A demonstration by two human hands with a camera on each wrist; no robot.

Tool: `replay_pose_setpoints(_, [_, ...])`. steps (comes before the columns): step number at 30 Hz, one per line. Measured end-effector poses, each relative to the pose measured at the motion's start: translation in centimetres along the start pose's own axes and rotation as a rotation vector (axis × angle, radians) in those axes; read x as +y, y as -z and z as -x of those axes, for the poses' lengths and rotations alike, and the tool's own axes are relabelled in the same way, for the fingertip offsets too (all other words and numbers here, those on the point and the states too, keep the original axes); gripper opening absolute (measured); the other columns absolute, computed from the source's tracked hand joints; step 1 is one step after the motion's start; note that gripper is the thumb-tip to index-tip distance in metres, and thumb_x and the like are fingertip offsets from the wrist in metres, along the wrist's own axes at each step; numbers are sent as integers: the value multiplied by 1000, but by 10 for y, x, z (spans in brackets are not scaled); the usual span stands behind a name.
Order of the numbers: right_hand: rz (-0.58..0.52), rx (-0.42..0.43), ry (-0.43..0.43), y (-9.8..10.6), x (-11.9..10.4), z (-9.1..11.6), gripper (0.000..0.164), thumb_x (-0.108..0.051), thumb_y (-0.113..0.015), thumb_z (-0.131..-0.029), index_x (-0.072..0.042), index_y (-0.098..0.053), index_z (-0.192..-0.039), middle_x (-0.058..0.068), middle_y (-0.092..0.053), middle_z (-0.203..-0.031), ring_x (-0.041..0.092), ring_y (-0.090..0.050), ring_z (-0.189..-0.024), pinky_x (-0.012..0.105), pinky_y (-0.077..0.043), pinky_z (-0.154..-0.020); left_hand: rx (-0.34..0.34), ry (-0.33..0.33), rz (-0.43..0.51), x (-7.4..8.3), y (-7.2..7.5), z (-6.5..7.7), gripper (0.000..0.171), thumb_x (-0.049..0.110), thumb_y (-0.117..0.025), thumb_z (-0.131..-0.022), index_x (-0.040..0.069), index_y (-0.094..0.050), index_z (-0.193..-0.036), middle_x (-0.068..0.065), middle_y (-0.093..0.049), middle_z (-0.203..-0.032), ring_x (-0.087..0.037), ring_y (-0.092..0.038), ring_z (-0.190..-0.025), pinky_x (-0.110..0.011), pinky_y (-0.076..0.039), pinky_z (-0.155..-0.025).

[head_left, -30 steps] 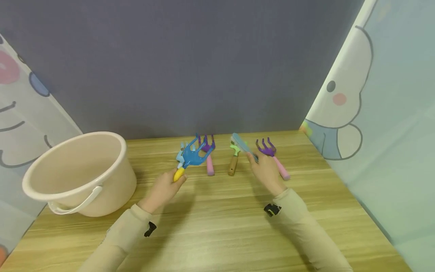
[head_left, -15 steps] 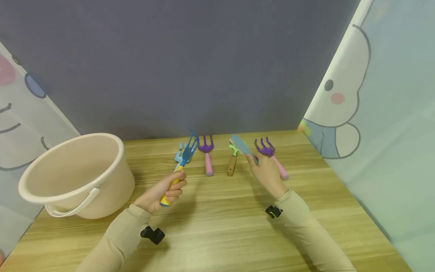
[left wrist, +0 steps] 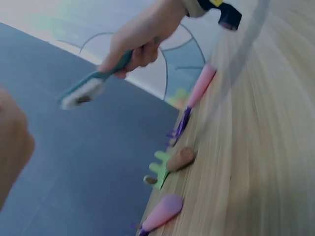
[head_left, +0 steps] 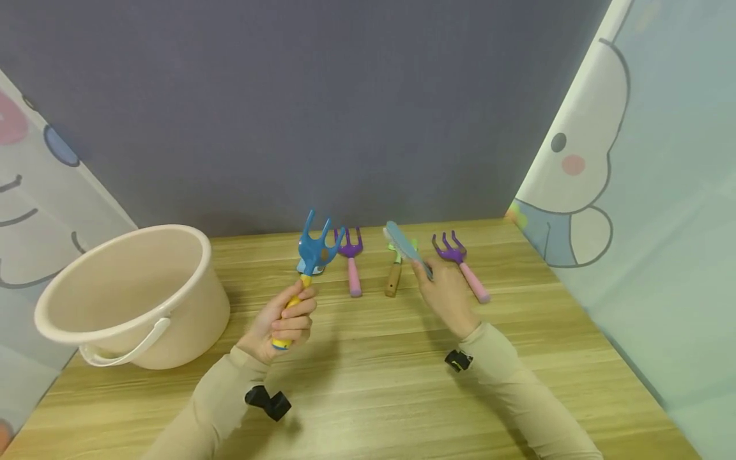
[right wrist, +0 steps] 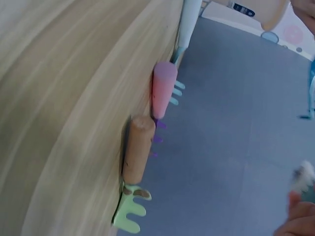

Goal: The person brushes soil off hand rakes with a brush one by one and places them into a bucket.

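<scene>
Wood-grain tabletop [head_left: 379, 396], near edge out of frame; two beige sleeves [head_left: 198, 402] enter from it, a black device [head_left: 268, 402] at the left wrist. Left hand [head_left: 290, 319]: fingers curled around the yellow handle of a blue fork [head_left: 313, 251], tines pointing up and away. Right hand [head_left: 448, 295]: fingers grasping a grey-blue brush [head_left: 404, 239], pale bristles toward the left; left wrist view shows it raised off the table.

Bucket [head_left: 192, 326], cream, stands on the person's left, handle hanging on the near side.

Behind the hands, a row along the far edge, left to right: light-blue tool [right wrist: 189, 24], partly hidden behind the blue fork in head view; purple fork [head_left: 354, 278], pink handle; green rake [head_left: 393, 280], brown handle, its head partly overlapped by the brush; second purple fork [head_left: 475, 283], pink handle, angled, just beside the right hand.

Beyond: dark grey backdrop [head_left: 368, 115], cartoon-printed panels [head_left: 667, 223] at both sides.
</scene>
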State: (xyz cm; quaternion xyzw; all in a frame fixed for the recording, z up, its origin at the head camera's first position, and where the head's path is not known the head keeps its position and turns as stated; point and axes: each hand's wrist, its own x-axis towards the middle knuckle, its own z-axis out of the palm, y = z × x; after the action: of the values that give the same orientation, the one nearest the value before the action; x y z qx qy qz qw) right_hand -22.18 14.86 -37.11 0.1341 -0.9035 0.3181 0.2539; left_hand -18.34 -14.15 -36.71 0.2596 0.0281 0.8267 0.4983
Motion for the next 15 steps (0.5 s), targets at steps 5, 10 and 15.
replay_pose_setpoints(5, [-92,70,6,-6,-9,4,52,-38,-29,-100,4,-57,-87,0,-40,-54,7,-31,-43,21,-27,-39,-76,-48,82,-10,6,-10,36,36,-30,-99,6,-49,-93,8,-24,-57,0,-25,-37,-10,-23,-34])
replay_pose_setpoints(10, [-147,117,148,-10,-23,6,59,-43,-23,-99,6,-55,-87,-3,-35,-50,0,-22,-39,16,-21,-32,-100,-71,148,-18,11,-18,36,37,-32,-99,6,-49,-91,8,-26,-56,0,-26,-36,-10,-25,-33])
replay_pose_setpoints(15, [-11,171,317,-17,-36,4,56,-40,-19,-100,1,-52,-83,-4,-38,-49,-1,-22,-38,13,-17,-32,-87,-69,210,-23,15,-26,38,39,-34,-98,6,-48,-88,8,-26,-55,0,-26,-36,-11,-27,-34])
